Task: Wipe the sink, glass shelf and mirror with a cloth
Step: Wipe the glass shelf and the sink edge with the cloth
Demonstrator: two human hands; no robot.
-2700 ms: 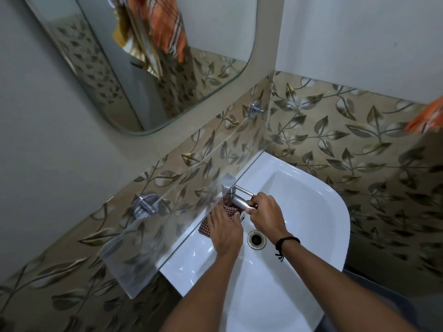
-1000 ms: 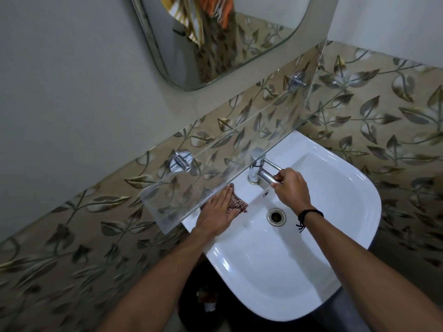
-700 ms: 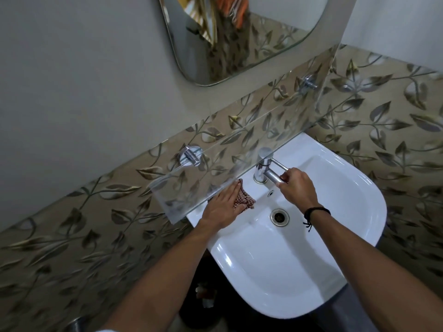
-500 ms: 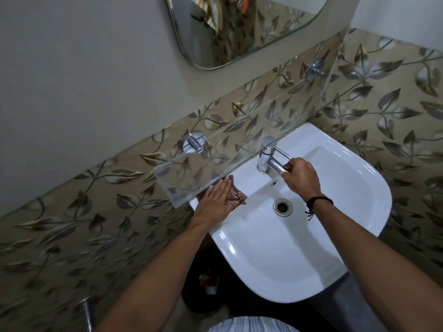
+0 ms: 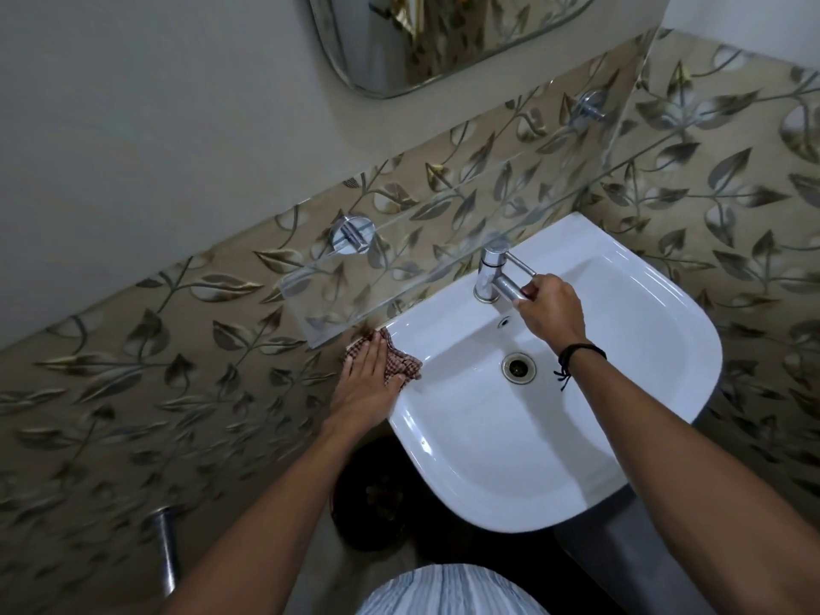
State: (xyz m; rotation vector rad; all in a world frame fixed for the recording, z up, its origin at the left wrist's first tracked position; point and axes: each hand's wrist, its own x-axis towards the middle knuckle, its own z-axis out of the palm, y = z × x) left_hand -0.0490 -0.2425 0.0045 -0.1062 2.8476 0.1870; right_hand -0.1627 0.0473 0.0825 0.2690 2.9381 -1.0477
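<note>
left hand (image 5: 366, 383) presses cloth (image 5: 401, 365) flat on sink (image 5: 665, 392) rim left of tap (image 5: 499, 277); right hand (image 5: 550, 315) grips tap. shelf (image 5: 443, 259), mirror (image 5: 443, 37) seemingly left.

No text, label, brand, number or sign can be read anywhere in the view.
</note>
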